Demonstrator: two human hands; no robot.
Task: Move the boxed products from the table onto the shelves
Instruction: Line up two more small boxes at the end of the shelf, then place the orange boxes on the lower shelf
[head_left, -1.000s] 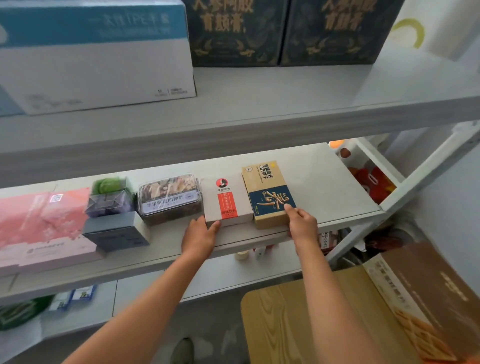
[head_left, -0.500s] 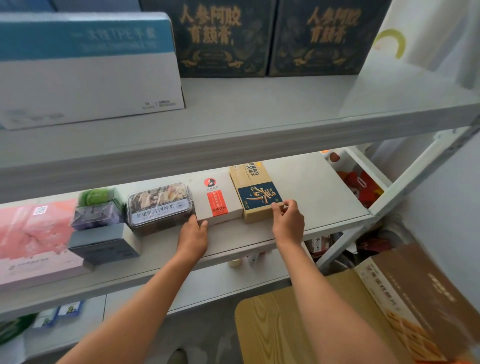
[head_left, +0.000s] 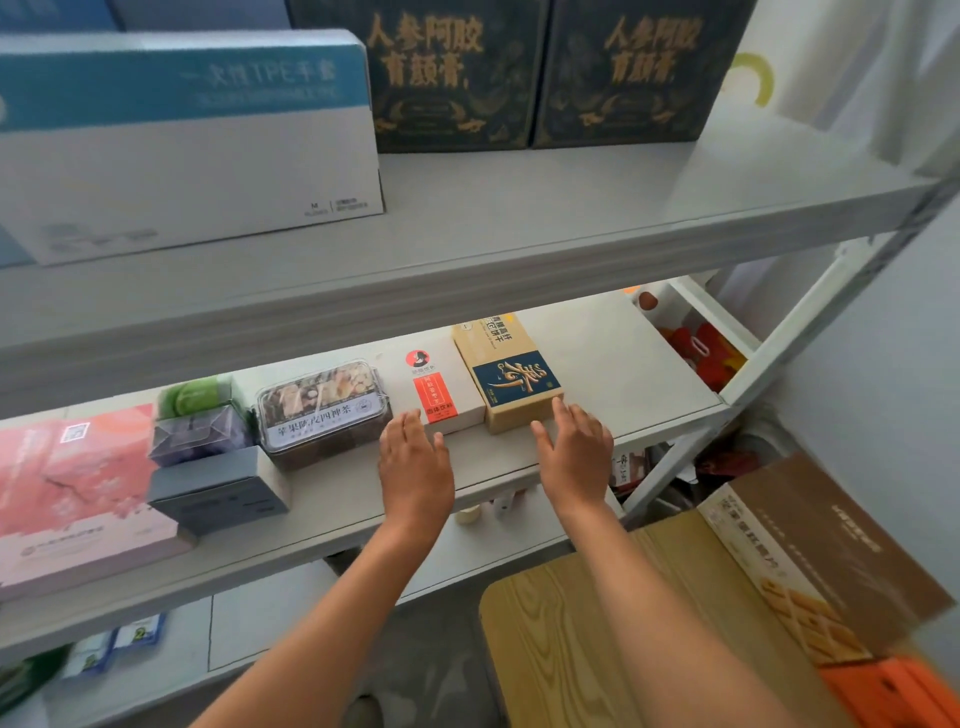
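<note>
From my remote seat, I see both hands flat over the front edge of the middle shelf (head_left: 332, 499), fingers straight and spread, each grip open and holding nothing. The left hand (head_left: 415, 467) rests with its fingertips at the near end of the white box with a red label (head_left: 441, 389); the right hand (head_left: 574, 452) has its fingertips touching the near end of the tan box with a navy panel (head_left: 511, 371). The two boxes lie flat, side by side and touching, on that shelf. Left of them sit a clear-lidded tea box (head_left: 322, 410), a grey box (head_left: 218, 493) with a small purple pack on top, and a pink box (head_left: 67, 493). A brown box (head_left: 831, 551) lies on the wooden surface (head_left: 597, 639) at lower right.
</note>
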